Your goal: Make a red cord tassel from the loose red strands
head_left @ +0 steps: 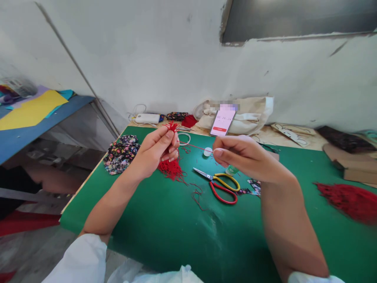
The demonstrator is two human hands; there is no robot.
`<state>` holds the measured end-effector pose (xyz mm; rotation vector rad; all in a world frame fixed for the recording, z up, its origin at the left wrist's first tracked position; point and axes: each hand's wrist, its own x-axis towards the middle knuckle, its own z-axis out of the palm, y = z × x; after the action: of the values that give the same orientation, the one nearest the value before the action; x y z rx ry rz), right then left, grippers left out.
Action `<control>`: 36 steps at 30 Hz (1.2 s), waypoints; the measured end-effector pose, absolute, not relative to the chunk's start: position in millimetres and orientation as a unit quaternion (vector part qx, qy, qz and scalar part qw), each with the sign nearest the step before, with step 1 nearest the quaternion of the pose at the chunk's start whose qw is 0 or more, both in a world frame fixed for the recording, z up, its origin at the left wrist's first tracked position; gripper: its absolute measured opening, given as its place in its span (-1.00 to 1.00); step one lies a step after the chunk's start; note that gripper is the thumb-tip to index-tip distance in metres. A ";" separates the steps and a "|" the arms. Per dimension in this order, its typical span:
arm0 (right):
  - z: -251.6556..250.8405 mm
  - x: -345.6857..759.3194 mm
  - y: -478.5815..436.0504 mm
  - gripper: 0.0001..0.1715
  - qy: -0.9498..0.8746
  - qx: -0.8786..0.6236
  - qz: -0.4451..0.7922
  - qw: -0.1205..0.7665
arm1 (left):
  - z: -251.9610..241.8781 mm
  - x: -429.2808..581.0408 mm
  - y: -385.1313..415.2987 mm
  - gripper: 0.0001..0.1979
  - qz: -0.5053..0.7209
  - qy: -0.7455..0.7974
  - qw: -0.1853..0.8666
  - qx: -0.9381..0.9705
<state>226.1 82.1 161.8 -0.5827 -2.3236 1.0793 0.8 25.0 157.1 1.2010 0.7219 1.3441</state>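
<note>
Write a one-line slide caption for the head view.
Left hand pinches a red yarn bundle, right hand holds a red thread out straight; scissors lie on the green mat.

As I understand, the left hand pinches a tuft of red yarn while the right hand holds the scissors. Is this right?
Not quite: in the head view, the right hand pinches a thin red thread, and the scissors lie on the green tabletop. The left hand does pinch the tuft of red yarn.
</note>
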 end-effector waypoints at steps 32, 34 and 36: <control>166.0 217.6 46.3 -0.86 -0.815 -0.205 0.260 0.476 | 146.2 5.4 26.5 -0.65 0.507 0.395 0.414 0.644; 169.9 217.1 40.3 -0.88 -0.853 -0.207 0.200 0.436 | 144.9 6.6 25.4 -0.66 0.505 0.397 0.396 0.656; 172.7 215.2 35.8 -0.89 -0.892 -0.203 0.129 0.382 | 143.3 8.4 23.6 -0.66 0.498 0.400 0.382 0.667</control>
<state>215.2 35.8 172.7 -0.5170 -2.2768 0.3302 8.4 23.6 143.3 1.7026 1.0212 1.2704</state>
